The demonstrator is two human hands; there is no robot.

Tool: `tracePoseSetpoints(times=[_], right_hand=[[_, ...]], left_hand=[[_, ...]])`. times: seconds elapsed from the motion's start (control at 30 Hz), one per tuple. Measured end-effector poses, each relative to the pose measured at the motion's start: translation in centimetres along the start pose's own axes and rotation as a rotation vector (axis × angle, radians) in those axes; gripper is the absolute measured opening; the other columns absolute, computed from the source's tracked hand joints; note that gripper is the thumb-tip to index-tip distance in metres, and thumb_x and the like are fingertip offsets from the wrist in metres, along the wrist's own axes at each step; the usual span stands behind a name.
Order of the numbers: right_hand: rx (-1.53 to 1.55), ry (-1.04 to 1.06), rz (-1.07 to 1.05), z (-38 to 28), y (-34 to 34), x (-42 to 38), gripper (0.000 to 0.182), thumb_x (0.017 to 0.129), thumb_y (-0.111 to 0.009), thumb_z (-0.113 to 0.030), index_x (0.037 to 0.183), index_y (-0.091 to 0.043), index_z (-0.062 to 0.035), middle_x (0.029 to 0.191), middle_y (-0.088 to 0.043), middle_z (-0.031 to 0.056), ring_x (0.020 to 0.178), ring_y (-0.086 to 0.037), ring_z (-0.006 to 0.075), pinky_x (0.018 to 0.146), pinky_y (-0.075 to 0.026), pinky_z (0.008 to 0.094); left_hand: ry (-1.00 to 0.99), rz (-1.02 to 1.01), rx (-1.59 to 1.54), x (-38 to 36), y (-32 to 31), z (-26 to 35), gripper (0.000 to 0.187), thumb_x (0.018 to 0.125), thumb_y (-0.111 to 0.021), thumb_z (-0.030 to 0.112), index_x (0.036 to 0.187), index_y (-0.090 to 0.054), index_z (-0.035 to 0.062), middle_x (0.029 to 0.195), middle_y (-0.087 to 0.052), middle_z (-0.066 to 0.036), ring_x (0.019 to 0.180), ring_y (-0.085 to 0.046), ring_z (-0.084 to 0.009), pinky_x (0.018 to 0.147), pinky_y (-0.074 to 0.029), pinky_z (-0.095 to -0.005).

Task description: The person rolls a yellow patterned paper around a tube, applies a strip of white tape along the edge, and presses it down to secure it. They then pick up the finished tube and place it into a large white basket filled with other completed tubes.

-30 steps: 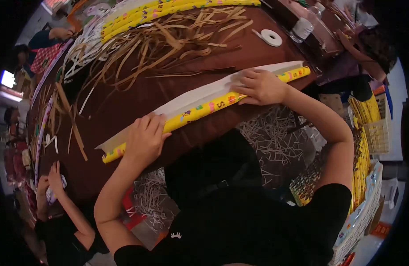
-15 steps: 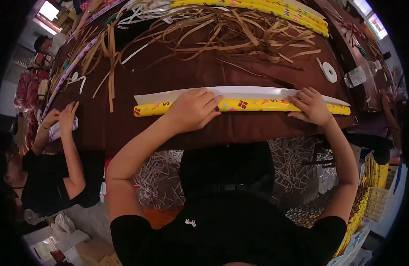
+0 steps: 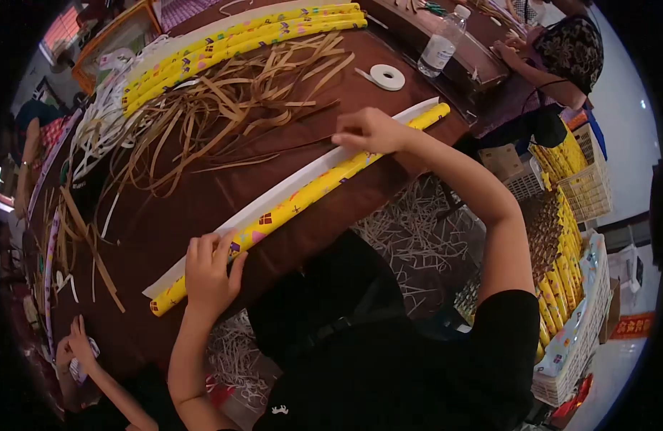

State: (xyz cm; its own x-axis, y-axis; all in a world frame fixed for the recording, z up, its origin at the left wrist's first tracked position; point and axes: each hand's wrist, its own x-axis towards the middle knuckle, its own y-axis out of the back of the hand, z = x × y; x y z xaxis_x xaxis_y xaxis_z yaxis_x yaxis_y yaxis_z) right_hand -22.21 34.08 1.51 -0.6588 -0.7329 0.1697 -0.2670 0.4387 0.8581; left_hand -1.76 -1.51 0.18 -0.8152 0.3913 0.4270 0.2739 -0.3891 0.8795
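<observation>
A single camera, worn on the person's head, is looking forward and down from above the black shirt (image 3: 417, 352) at the bottom of the frame. It is sitting close over the work, showing the left hand (image 3: 209, 276) left of centre and the right hand (image 3: 371, 131) above centre. The wide lens is curving the scene inside dark corners. The counter's (image 3: 162, 223) near edge is running slantwise from lower left to upper right.

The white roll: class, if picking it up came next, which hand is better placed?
Probably the right hand: it is nearer the white roll, while the left hand is farther off, on the yellow tube toward its lower-left end.
</observation>
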Motion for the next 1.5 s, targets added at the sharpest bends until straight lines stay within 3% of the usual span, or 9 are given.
tracePoseSetpoints(times=[0.1,0.2,0.33,0.53,0.63,0.77,0.93,1.13,1.5], right_hand=[[-0.112,-0.233,0.474,4.3,3.0,1.6,0.035,0.086,-0.065,-0.035,0.103,-0.063,-0.005,0.096,-0.066,0.0145,0.086,-0.063,0.0343,0.075,-0.05,0.0404],[-0.791,-0.683,0.039,8.7,5.8,0.3,0.038,0.081,-0.064,-0.02,0.117,-0.06,-0.0067,0.121,-0.057,0.0152,0.11,-0.056,0.0356,0.092,-0.048,0.0399],[-0.397,-0.34,0.165,14.6,6.5,-1.7,0.044,0.079,-0.07,-0.016,0.121,-0.06,-0.0077,0.121,-0.054,0.0182,0.113,-0.053,0.0369,0.095,-0.047,0.0402],[-0.31,-0.4,0.327,23.1,8.1,-4.6,0.031,0.093,-0.06,-0.023,0.115,-0.063,-0.001,0.111,-0.064,0.0136,0.104,-0.06,0.0258,0.089,-0.047,0.035],[0.619,-0.634,0.509,15.5,10.6,-6.1,0.045,0.096,-0.057,-0.035,0.127,-0.057,-0.001,0.124,-0.06,0.0072,0.113,-0.057,0.0208,0.097,-0.044,0.0333],[0.27,-0.511,0.486,12.7,12.8,-3.1,0.055,0.097,-0.055,-0.037,0.138,-0.047,-0.0006,0.137,-0.051,0.0128,0.132,-0.044,0.0222,0.108,-0.035,0.0377],[1.251,-0.134,-0.196,-7.4,-0.9,7.7,0.051,0.096,-0.056,-0.036,0.128,-0.053,0.0033,0.116,-0.063,0.0119,0.108,-0.061,0.0192,0.096,-0.049,0.0375],[1.601,-0.385,-0.758,-20.5,-12.5,16.1,0.034,0.095,-0.054,-0.03,0.108,-0.062,0.0001,0.101,-0.067,0.0067,0.092,-0.062,0.0157,0.084,-0.051,0.0321],[1.183,-0.11,-0.634,-19.8,-15.4,16.5,0.024,0.092,-0.056,-0.026,0.093,-0.063,-0.0031,0.089,-0.065,0.0018,0.081,-0.055,0.0101,0.077,-0.045,0.0258]], left_hand=[[0.01,-0.016,0.037,-0.4,-0.5,-0.2,0.04,0.078,-0.072,0.012,0.113,-0.06,0.0003,0.097,-0.054,-0.012,0.085,-0.053,-0.0302,0.075,-0.045,-0.0398],[0.02,-0.04,0.067,-0.5,-0.5,0.0,0.037,0.079,-0.071,0.012,0.113,-0.061,-0.0002,0.098,-0.055,-0.012,0.085,-0.053,-0.0295,0.075,-0.046,-0.039],[0.056,0.04,0.157,-0.9,-1.5,0.7,0.04,0.081,-0.068,0.012,0.118,-0.06,-0.0005,0.102,-0.057,-0.011,0.086,-0.053,-0.0293,0.076,-0.045,-0.0392],[0.101,0.118,0.175,-1.1,-1.6,1.1,0.042,0.081,-0.068,0.016,0.12,-0.059,0.0015,0.101,-0.058,-0.01,0.089,-0.054,-0.0281,0.077,-0.045,-0.039],[0.156,0.097,0.083,-1.5,-1.8,0.6,0.041,0.079,-0.07,0.015,0.116,-0.06,-0.0017,0.106,-0.059,-0.012,0.093,-0.055,-0.0295,0.083,-0.046,-0.0411],[0.163,0.158,0.121,-1.9,-2.6,0.5,0.043,0.078,-0.071,0.018,0.114,-0.06,-0.0021,0.105,-0.059,-0.01,0.091,-0.054,-0.0258,0.081,-0.047,-0.0391],[0.15,0.187,0.138,-2.0,-3.0,0.5,0.045,0.079,-0.069,0.02,0.117,-0.06,-0.0022,0.104,-0.058,-0.009,0.093,-0.053,-0.0253,0.084,-0.047,-0.0384],[0.19,0.147,0.103,-2.2,-2.9,1.0,0.041,0.081,-0.067,0.021,0.115,-0.06,-0.0004,0.1,-0.055,-0.009,0.094,-0.053,-0.0254,0.085,-0.045,-0.0382],[0.307,0.263,-0.002,-2.1,-2.3,1.4,0.041,0.081,-0.069,0.023,0.114,-0.06,0.0008,0.101,-0.058,-0.01,0.093,-0.056,-0.025,0.082,-0.046,-0.0376]])
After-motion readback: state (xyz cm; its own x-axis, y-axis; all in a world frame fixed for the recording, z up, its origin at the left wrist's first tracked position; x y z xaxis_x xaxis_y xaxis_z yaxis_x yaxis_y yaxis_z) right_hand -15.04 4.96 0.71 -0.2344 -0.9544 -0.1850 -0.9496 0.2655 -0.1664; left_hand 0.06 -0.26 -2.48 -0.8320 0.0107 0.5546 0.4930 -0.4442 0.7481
